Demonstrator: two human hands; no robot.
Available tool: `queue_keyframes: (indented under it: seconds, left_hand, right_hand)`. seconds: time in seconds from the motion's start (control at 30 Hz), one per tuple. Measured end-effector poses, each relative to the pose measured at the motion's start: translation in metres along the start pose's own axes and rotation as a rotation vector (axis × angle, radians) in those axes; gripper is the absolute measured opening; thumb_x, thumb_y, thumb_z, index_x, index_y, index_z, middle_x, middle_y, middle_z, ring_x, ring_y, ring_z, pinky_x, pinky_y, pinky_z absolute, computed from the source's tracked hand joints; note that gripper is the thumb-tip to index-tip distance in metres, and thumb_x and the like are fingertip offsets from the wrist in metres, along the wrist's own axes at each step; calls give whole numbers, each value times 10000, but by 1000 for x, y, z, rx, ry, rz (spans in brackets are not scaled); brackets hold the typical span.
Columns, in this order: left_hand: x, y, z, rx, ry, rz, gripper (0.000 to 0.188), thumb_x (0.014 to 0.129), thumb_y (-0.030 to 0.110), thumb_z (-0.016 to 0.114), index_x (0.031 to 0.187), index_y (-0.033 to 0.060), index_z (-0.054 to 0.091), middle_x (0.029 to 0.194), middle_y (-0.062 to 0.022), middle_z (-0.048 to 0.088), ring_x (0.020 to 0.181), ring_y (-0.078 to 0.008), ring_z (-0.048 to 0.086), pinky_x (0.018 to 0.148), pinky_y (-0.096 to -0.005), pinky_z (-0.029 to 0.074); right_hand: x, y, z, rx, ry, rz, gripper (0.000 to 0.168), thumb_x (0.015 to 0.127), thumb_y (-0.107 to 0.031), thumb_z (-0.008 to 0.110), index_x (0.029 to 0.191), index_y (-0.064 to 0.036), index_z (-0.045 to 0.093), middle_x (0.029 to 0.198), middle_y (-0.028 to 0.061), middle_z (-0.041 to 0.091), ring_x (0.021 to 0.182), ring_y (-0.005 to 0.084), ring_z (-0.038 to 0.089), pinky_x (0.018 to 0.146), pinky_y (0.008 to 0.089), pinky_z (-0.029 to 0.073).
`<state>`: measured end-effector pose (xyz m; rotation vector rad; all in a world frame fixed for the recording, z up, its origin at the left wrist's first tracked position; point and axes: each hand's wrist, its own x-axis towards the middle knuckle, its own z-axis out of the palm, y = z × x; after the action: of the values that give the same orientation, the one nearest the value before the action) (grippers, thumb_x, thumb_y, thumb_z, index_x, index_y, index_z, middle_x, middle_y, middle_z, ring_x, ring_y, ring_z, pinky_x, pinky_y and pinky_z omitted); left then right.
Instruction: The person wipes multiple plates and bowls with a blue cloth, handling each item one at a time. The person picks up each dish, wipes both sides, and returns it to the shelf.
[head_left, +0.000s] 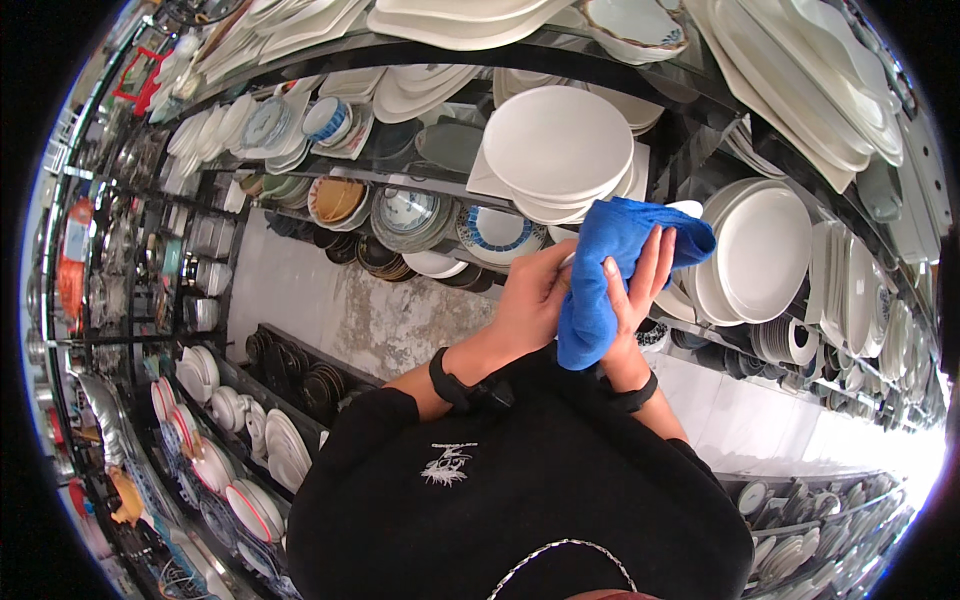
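A blue cloth (600, 277) is bunched between my two hands. My right hand (637, 289) presses it from the right side, fingers extended over the folds. My left hand (534, 296) is curled at the cloth's left edge, around what seems to be a small white piece; only a sliver of it shows by the fingers, and the cloth hides its shape. Just beyond my hands, a stack of round white plates (559, 142) rests on a glass shelf. To the right of the cloth, large white oval plates (763, 251) lean in a row.
Dark-framed shelving (480, 56) above holds white platters (465, 19). Patterned bowls (339, 201) and plates (501, 229) sit on the middle shelf. Black dishes (386, 255) stand lower down, near the worn floor (412, 322). Another rack with red-rimmed white dishes (251, 510) is at lower left.
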<state>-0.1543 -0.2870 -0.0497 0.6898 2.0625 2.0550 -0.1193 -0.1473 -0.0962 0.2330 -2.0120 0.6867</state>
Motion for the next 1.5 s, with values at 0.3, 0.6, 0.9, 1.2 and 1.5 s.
queue_keyframes:
  seconds: [0.3, 0.6, 0.9, 1.2, 1.5]
  left_hand:
    - [1, 23, -2, 181, -60, 125, 271, 953, 27, 590, 1216, -15, 639, 959, -200, 710, 823, -308, 713, 733, -337, 538]
    - [-6, 32, -11, 71, -194, 255, 293, 933, 14, 604, 1219, 23, 669, 1108, -148, 727, 902, -277, 733, 746, -329, 582]
    - [-5, 24, -61, -167, -372, 250, 304, 1008, 200, 536, 1200, 3, 664, 1172, -148, 714, 1010, -301, 716, 844, -361, 569]
    - [-16, -15, -168, -397, -200, -120, 502, 1018, 459, 531, 1213, 3, 616, 1139, -86, 670, 1056, -176, 613, 913, -319, 472]
    - [-26, -54, -275, -1308, 28, -714, 574, 1042, 522, 383, 1528, 246, 251, 1500, -162, 348, 1359, -355, 428, 1010, -620, 473]
  right_hand:
    - [-27, 36, 4, 41, 105, 159, 569, 954, -271, 644, 1459, -175, 402, 1525, 312, 332, 1392, 499, 351, 1123, 598, 298]
    - [-58, 40, -20, 705, 455, 970, 759, 988, -545, 532, 1486, -1, 352, 1441, 176, 476, 1276, 309, 516, 1089, 420, 416]
    - [-11, 11, -50, 1009, 331, 687, 761, 964, -641, 372, 1387, -10, 424, 1054, 125, 545, 953, 241, 498, 930, 401, 369]
    - [13, -98, 63, 672, 688, 802, 631, 980, -520, 471, 1392, -42, 464, 1291, 169, 587, 1149, 320, 584, 1032, 511, 463]
    - [61, -220, 171, 598, 201, 693, 549, 763, -50, 767, 1268, 52, 577, 1125, 215, 680, 1037, 299, 673, 904, 382, 538]
